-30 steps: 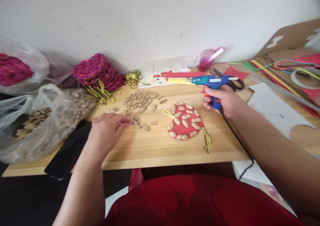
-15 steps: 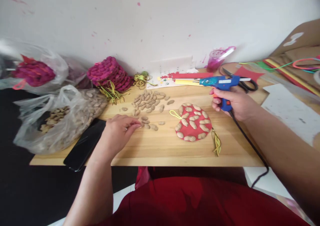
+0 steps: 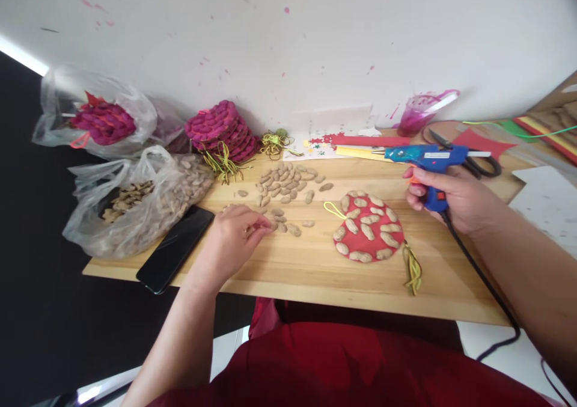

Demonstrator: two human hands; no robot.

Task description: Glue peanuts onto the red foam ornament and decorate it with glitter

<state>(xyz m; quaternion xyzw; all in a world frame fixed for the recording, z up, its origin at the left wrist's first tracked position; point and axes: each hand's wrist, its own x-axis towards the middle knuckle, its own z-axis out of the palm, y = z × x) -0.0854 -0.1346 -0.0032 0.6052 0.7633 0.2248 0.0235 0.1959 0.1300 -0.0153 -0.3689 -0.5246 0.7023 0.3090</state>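
The person's two hands are well apart, on either side of a red disc (image 3: 354, 240) dotted with peanuts on the wooden worktop (image 3: 297, 275). The right hand (image 3: 446, 193), right of the disc, is wrapped round the handle of a blue glue gun (image 3: 435, 154). Left of the disc, the left hand (image 3: 234, 232) has its fingertips bunched at a small cluster of peanuts (image 3: 279, 216); from here I can't tell whether one is pinched. Farther left of the disc sits a clear plastic bag (image 3: 97, 238), peanuts showing through its side and brown pieces in its mouth. Behind that, another bag (image 3: 146, 109) contains magenta woven material (image 3: 106, 123). Beyond the disc, to its right, a pink-stained cup (image 3: 415, 115) holds a white stick (image 3: 444, 101).
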